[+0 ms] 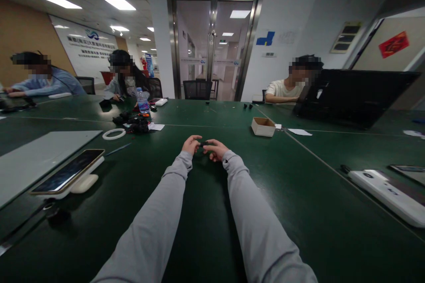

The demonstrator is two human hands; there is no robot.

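Pinching one black part [202, 144]: left grip [190, 145], right grip [217, 149]; one box [263, 130] beyond.

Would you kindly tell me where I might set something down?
The green tabletop is bare between the right grey sleeve, open brown cardboard box and long white device, and between the left grey sleeve and cream oval object. It is crowded around the white ring and jumbled black items.

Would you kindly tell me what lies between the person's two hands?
A small black object lies between the left hand and the right hand, as the head view shows.
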